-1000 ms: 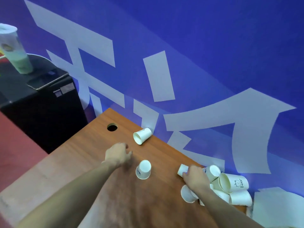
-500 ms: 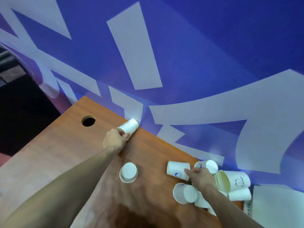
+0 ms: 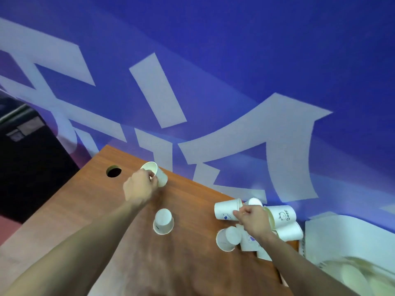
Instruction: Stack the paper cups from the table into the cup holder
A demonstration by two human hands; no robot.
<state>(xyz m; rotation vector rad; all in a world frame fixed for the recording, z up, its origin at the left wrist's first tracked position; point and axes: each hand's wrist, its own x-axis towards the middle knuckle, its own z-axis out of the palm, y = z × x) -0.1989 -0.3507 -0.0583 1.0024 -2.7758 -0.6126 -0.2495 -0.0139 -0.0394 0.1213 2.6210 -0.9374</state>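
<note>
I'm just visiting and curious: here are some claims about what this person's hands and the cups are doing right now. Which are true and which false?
1. The left hand grips a paper cup. True.
2. The right hand hangs free of any cup. False: its fingers pinch a cup lying on its side.
3. A cup stands upside down between the two arms. True.
4. The wooden table has no hole. False: a round hole sits near its far left corner.

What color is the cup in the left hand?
White, seen in the head view: the paper cup held by the left hand.
</note>
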